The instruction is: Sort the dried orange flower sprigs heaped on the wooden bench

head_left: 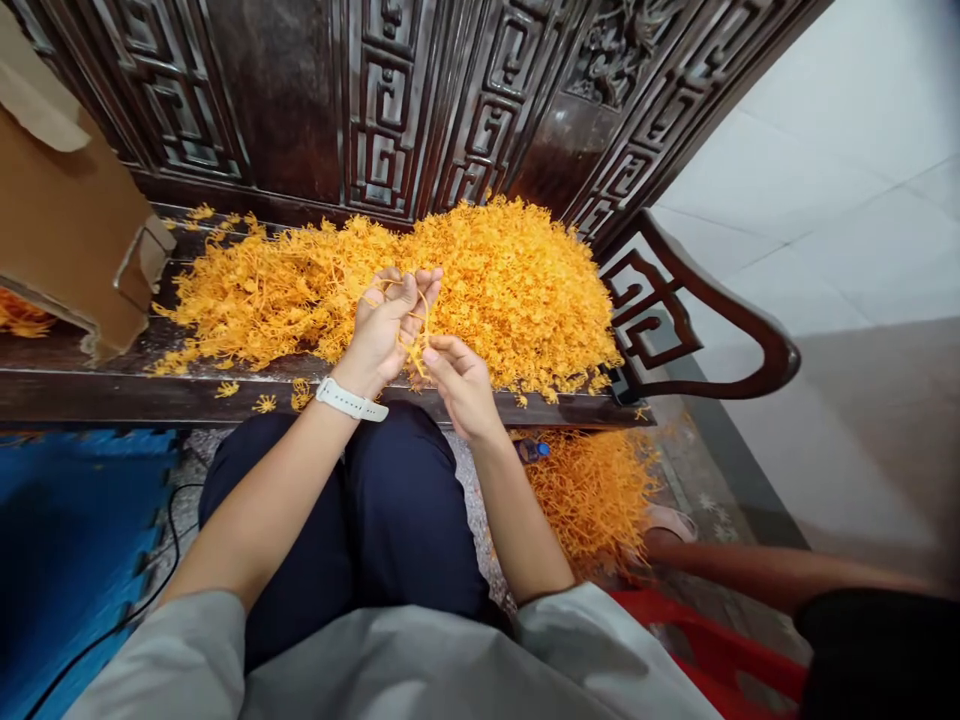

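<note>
My left hand (386,325), with a pale watch strap on its wrist, is closed around a thin orange plastic piece (417,350) with stringy loops. One loop curves up over its thumb and fingers. From the right, my right hand (459,380) pinches the lower end of the same piece between thumb and forefinger. Both hands are close together above the front edge of a dark wooden bench (247,385). Behind them lies a large heap of small orange spidery plastic pieces (517,290). The exact shape of the held piece is partly hidden by fingers.
A cardboard box (75,200) stands on the bench at left, and a curved wooden armrest (720,385) closes the right end. More orange strands (592,500) are piled on the floor beside a blue-capped bottle (531,451). Another person's leg (750,570) reaches in from the right.
</note>
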`<action>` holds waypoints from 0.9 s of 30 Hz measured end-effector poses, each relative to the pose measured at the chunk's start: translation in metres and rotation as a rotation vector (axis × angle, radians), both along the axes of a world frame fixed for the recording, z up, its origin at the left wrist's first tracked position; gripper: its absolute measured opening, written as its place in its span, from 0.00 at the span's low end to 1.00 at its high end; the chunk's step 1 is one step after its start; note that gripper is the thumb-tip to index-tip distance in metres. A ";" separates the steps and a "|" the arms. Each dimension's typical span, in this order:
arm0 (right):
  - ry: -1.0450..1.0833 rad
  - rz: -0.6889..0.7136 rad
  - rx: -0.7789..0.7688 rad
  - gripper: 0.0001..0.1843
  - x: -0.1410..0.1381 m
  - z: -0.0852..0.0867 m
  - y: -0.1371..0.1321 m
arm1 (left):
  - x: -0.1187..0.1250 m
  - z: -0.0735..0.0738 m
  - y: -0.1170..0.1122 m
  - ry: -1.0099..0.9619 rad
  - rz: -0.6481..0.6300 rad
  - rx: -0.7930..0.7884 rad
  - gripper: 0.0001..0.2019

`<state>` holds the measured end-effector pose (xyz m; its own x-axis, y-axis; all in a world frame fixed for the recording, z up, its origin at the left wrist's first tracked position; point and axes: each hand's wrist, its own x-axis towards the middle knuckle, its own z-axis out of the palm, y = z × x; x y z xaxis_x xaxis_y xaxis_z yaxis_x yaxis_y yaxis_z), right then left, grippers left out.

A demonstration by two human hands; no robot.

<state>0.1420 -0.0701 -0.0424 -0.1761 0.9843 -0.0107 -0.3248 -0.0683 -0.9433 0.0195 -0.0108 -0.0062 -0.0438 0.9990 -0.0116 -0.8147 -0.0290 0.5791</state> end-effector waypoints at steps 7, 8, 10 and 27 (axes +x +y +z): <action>0.156 -0.232 -0.002 0.17 0.022 0.002 0.016 | -0.012 -0.002 0.003 0.333 -0.070 -0.014 0.14; 0.148 -0.230 0.008 0.16 0.025 0.002 0.017 | -0.011 -0.002 0.003 0.390 -0.104 0.017 0.12; 0.088 -0.242 0.049 0.16 0.030 0.000 0.019 | -0.007 -0.005 0.001 0.541 -0.137 0.127 0.09; -0.102 -0.510 0.280 0.13 0.039 -0.001 0.013 | -0.016 -0.032 0.009 1.364 -0.243 0.521 0.05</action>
<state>0.1809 -0.0571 -0.0429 0.3087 0.9122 0.2694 -0.1583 0.3285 -0.9311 0.0036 -0.0021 -0.0378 0.4387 0.8620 0.2541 0.3223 -0.4149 0.8509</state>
